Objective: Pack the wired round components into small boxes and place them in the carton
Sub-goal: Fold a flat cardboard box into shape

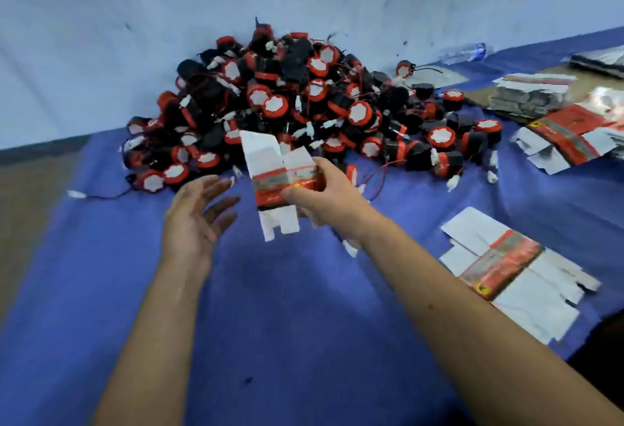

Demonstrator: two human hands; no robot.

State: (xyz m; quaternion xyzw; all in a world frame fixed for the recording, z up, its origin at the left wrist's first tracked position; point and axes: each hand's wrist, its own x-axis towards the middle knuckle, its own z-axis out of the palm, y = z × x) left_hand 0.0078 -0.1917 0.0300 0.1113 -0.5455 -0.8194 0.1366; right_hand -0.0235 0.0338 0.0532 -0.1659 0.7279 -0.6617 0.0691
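I am seeing a pale wall (169, 20) running along the far side, carrying dark scuffs. A blue cloth (287, 307) is covering the table; bare brown tabletop (27, 209) is showing at left. Light is falling evenly.

Matt blue cloth (304, 307) covers the table; glossy printed cardboard forms the small box (283, 182) at centre; black-and-red plastic components (304, 101), paper-faced, piled above; clear plastic bottle (467, 52) upper right.
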